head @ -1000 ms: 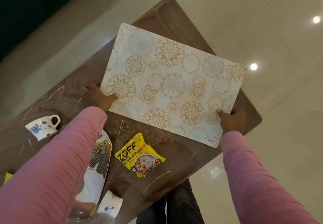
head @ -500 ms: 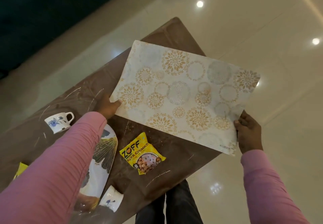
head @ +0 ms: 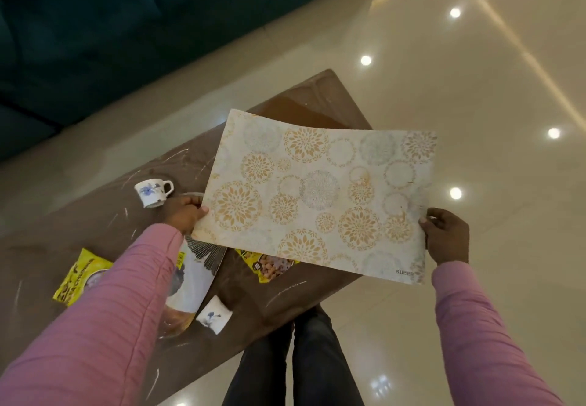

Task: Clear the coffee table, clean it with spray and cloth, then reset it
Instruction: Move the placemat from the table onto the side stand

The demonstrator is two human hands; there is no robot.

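1. Your left hand [head: 184, 215] and right hand [head: 447, 234] each pinch a short edge of the placemat [head: 317, 196], holding it in the air above the right end of the coffee table [head: 79, 225].
2. The mat bows between your hands; if you tilt it, any crumbs likely slide onto the floor.
3. Its near edge hangs over the snack packet [head: 269, 267] and plate [head: 190, 282]; if you swing it left, it may tip the cup [head: 153, 192].

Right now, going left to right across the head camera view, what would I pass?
Yellow snack packet → flowered cup → left hand → patterned placemat, gripped at its edges by both hands → right hand.
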